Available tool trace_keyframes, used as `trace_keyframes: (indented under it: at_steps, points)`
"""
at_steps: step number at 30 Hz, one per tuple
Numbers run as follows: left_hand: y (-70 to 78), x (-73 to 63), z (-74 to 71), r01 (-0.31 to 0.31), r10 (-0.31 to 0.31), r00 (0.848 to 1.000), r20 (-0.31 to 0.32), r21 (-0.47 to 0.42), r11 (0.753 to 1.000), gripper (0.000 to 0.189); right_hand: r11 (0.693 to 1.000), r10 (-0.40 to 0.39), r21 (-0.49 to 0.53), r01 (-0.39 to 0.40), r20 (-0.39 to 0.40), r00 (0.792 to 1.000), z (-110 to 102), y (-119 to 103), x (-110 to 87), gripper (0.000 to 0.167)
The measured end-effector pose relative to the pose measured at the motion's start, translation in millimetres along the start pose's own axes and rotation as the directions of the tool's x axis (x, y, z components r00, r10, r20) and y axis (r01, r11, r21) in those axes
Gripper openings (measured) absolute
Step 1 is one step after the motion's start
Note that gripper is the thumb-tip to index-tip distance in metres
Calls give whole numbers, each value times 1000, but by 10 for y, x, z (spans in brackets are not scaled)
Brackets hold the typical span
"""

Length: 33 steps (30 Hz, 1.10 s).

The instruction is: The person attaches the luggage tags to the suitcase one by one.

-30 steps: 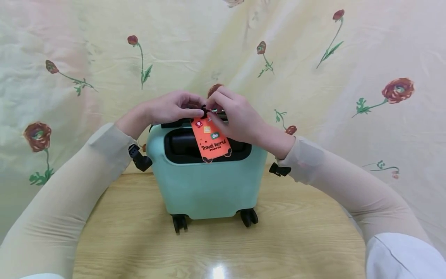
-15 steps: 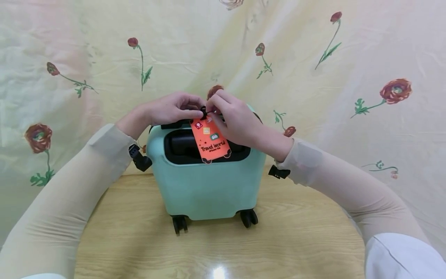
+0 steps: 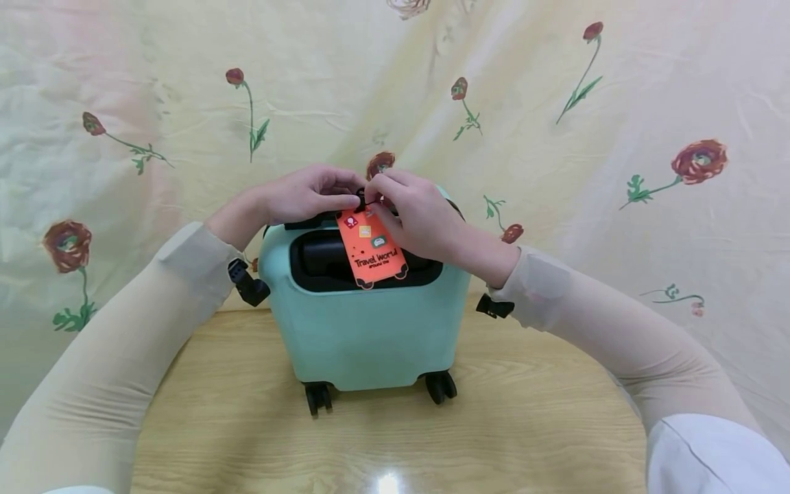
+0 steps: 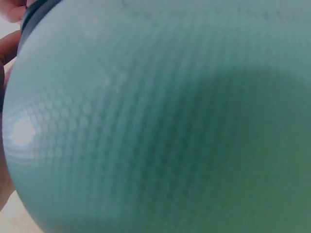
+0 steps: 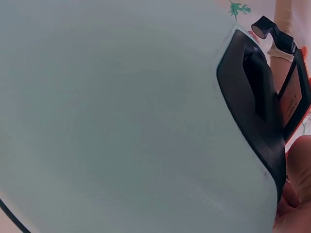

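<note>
A mint-green suitcase (image 3: 370, 336) stands upright on its black wheels. An orange luggage tag (image 3: 372, 255) printed "Travel World" hangs at its top, over the black handle recess (image 3: 321, 255). My left hand (image 3: 302, 194) pinches the tag's black strap (image 3: 361, 200) between thumb and fingers. From the other side, my right hand (image 3: 422, 216) pinches the strap's thin end with thumb and curled index finger, close to the left fingertips. The suitcase shell (image 4: 155, 126) fills most of the left wrist view. In the right wrist view the tag's back (image 5: 293, 99) shows beside the recess.
The suitcase rests on a wood-grain tabletop (image 3: 395, 446). Behind it hangs a pale curtain (image 3: 345, 89) printed with red flowers. Black wrist cameras sit at both cuffs, beside the suitcase's sides.
My right hand has dipped slightly, its index finger curling lower over the strap. The left hand keeps its pinch, and the tag and suitcase stay nearly in place.
</note>
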<state>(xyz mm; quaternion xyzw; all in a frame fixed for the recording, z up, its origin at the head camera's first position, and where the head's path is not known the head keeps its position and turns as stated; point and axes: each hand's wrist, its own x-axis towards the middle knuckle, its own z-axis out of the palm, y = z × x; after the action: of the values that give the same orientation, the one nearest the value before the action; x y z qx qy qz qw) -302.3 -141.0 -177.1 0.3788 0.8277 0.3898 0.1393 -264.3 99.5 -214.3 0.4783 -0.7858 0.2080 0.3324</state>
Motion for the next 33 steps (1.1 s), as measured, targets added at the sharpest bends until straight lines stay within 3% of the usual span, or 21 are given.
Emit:
trace_keyframes:
  at_steps: [11, 16, 19, 21, 27, 33]
  points:
    - [-36, 13, -16, -17, 17, 1000, 23, 4, 1000, 27, 998, 46, 32, -45, -32, 998, 22, -24, -5, 9]
    - [-27, -2, -3, -18, 18, 1000, 3, 15, 1000, 28, 988, 138, 76, -135, -41, 990, 33, -44, 18, 11]
    - [-15, -11, 14, -8, 10, 999, -34, 40, 999, 28, 971, 219, 110, -214, -29, 975, 21, -52, 50, 12]
    - [-6, -12, 28, -9, 13, 998, -65, 59, 998, 27, 967, 231, 114, -226, -33, 972, 10, -46, 76, 10]
    - [-22, 1, 56, -45, 57, 990, -131, 98, 994, 22, 995, 85, 66, -80, -88, 992, 11, -12, 150, 4]
    - [-30, -29, 46, -35, 52, 989, -136, 126, 991, 25, 999, 38, 41, -35, -71, 997, 31, -23, 175, 7]
